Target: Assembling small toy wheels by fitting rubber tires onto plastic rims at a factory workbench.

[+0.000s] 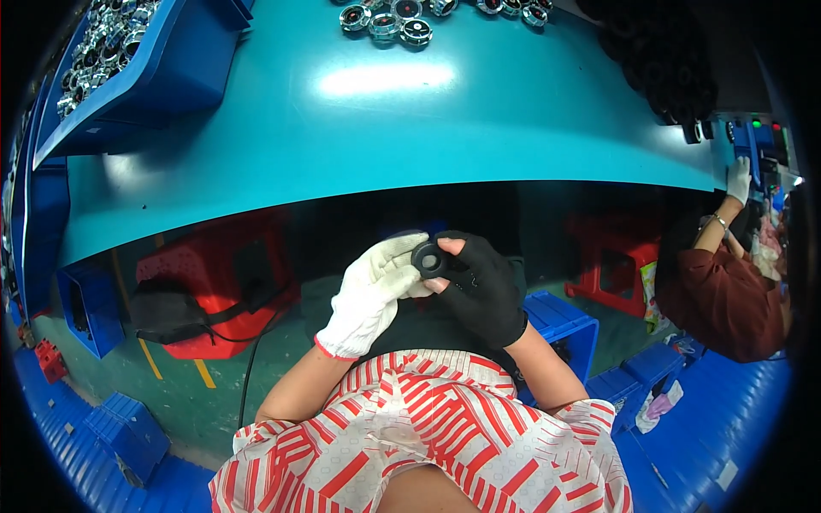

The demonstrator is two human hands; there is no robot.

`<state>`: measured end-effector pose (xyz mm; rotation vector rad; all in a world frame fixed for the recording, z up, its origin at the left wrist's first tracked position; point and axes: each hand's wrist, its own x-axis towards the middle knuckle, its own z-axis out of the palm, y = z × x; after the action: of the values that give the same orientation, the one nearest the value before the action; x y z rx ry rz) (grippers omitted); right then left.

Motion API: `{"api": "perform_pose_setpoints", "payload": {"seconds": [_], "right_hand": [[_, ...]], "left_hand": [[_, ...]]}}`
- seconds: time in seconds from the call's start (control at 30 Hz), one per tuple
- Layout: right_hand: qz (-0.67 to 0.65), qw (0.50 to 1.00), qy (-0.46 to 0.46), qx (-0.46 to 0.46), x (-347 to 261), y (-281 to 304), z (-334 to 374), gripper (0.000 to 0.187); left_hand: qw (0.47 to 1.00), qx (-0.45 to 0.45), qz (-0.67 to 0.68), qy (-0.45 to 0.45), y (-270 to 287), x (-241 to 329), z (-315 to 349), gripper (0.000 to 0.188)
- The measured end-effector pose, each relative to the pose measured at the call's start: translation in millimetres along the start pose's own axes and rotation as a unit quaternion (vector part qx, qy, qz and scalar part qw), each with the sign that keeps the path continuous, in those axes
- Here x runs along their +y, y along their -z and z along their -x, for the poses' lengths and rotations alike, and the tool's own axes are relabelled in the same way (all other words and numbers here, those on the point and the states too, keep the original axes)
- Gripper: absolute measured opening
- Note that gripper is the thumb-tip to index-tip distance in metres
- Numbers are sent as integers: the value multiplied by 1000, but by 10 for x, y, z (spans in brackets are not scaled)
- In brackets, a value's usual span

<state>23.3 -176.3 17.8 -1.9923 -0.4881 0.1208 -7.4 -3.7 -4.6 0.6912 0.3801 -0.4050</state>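
Observation:
A small black ring-shaped part is held between my two hands, in front of my body and short of the table's near edge. My left hand, in a white knit glove, pinches it from the left with thumb and fingers. From the other side my right hand, in a black fingerless glove, grips it with bare fingertips. Its round opening faces up toward me. Whether anything sits inside the ring is too small to tell.
Shiny round chrome parts lie at the far side of the teal table. A blue bin of similar parts stands far left, a pile of black parts far right. Red stools are below; a co-worker's arm is at right.

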Motion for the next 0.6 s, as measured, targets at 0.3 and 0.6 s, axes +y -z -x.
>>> {"api": "perform_pose_setpoints", "payload": {"seconds": [0.3, 0.6], "right_hand": [[197, 957, 211, -11, -458, 357, -637, 24], [313, 925, 188, 105, -364, 399, -1858, 18]], "left_hand": [[1000, 5, 19, -4, 76, 56, -7, 37], [999, 10, 32, -12, 140, 71, 4, 41]]}}
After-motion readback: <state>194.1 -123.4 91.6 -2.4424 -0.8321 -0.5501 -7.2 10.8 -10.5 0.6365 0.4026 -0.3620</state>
